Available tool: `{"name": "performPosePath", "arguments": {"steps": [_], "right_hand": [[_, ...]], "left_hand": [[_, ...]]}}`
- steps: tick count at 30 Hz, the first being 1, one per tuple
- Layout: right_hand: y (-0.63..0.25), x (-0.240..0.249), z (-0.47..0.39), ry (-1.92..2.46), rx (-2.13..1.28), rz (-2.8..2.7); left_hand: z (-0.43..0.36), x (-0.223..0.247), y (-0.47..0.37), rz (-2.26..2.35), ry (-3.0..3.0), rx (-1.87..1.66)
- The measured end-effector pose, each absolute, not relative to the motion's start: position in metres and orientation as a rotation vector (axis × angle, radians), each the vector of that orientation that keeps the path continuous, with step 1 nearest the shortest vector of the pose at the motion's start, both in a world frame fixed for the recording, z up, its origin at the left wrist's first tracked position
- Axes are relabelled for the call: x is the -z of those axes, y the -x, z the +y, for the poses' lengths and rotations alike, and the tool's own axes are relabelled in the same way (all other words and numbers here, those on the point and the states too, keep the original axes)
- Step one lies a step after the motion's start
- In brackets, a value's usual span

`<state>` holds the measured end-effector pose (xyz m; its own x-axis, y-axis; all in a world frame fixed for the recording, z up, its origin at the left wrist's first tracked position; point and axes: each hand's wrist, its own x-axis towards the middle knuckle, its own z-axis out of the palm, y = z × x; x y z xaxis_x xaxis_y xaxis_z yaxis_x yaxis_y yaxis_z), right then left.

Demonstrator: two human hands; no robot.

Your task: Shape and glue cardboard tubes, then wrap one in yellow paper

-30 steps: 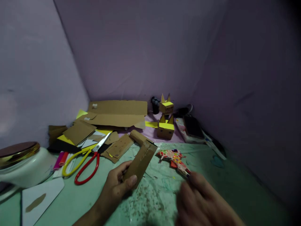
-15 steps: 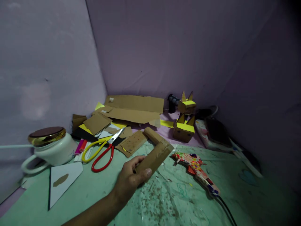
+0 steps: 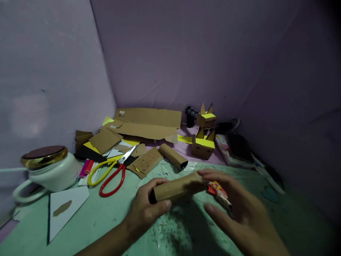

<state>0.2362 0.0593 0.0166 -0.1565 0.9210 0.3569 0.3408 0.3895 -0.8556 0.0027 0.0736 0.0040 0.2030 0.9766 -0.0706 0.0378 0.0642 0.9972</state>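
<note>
My left hand (image 3: pixel 145 204) is closed around the near end of a brown cardboard tube (image 3: pixel 177 187), thumb along its lower side. The tube lies nearly level above the green tabletop, its far end pointing right. At that end my right hand (image 3: pixel 239 209) has its fingers stretched out and thumb apart; whether the fingertips touch the tube I cannot tell. Partly hidden behind the right hand is a colourfully patterned glue gun (image 3: pixel 221 195). A second cardboard tube (image 3: pixel 173 156) rests on the table beyond, beside a flat cardboard piece (image 3: pixel 147 163).
Scissors (image 3: pixel 121 165) with yellow and red handles lie left, near markers (image 3: pixel 86 168) and a lidded white mug (image 3: pixel 54 174). Cardboard sheets (image 3: pixel 149 124) stand at the back. Two cardboard boxes with pointed ears (image 3: pixel 203 147) sit back right, near a dark phone (image 3: pixel 239 147).
My right hand has come in from the right to the tube's far end. The held tube has turned flatter, and the view has shifted slightly.
</note>
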Motion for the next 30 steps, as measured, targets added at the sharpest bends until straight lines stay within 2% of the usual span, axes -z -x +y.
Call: {"name": "performPosePath", "arguments": {"steps": [3,5,7,10,14,26,30], "right_hand": [[-0.228,-0.030,0.076,1.001,-0.535,-2.022],[-0.222,-0.030,0.076,0.936,-0.521,-2.173],[-0.216,-0.027,0.071,0.990,-0.604,-2.212],[-0.208,-0.023,0.063,1.143,-0.921,-2.133],[-0.200,-0.020,0.060,1.122,-1.229,-1.985],[-0.192,-0.012,0.057,1.016,-1.339,-1.794],[-0.185,-0.010,0.056,0.963,-1.379,-1.687]], "left_hand": [[0.068,-0.012,-0.002,1.047,-1.415,-0.914],[0.063,-0.018,-0.002,1.066,-1.559,-0.920],[0.059,-0.022,-0.002,1.116,-1.631,-0.976],[0.058,-0.023,-0.001,1.098,-1.602,-1.041],[0.057,-0.019,-0.001,0.983,-1.546,-1.043],[0.055,-0.022,-0.004,0.923,-1.523,-1.113],[0.054,-0.021,-0.009,0.836,-1.423,-1.039]]}}
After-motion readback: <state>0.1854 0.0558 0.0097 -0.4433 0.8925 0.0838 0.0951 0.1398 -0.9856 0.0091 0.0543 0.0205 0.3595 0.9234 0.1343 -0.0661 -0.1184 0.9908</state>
